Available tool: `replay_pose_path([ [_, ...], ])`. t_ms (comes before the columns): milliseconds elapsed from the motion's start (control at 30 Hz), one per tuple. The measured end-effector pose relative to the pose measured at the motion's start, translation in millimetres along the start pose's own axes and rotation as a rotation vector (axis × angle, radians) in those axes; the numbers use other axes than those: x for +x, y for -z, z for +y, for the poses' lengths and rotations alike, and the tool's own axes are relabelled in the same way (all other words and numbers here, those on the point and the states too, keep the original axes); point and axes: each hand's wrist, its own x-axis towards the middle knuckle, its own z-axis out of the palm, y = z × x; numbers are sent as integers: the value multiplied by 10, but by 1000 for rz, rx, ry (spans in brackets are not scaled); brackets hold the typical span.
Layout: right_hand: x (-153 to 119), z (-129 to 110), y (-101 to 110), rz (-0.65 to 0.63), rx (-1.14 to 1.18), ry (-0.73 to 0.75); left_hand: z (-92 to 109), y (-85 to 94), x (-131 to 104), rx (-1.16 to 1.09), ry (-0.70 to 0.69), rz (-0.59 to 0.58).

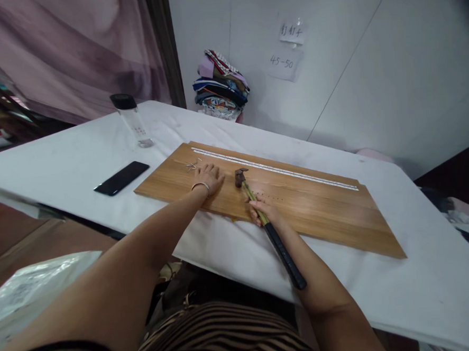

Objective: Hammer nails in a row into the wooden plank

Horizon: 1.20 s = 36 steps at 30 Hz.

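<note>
My right hand (262, 211) is wrapped round the yellowish shaft of a claw hammer (278, 240), whose black grip points back toward me. The hammer's rusty head hangs over the wooden board (324, 207). My left hand (211, 178), with a bracelet at the wrist, lies flat on the board, fingers stretched toward its far edge. Just beyond that hand is a small group of loose nails (192, 166). A row of small dark dots, holes or nail heads, runs across the board to the right of the hammer. A white strip with a groove lies along the board's far side.
The board lies on a white table (431, 269). To its left are a black phone (122, 178) and a clear bottle (135, 120) with a black lid. Folded clothes (221, 86) are stacked behind the table, against a wall bearing paper notes (285, 64). A pink curtain (91, 46) hangs at left.
</note>
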Motion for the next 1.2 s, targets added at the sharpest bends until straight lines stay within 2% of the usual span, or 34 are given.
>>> replay_pose_path([
  [900, -17, 9, 11, 31, -14, 1, 54, 56, -31, -21, 3, -15],
  [1200, -18, 2, 2, 38, 21, 2, 28, 14, -8, -32, -7, -2],
])
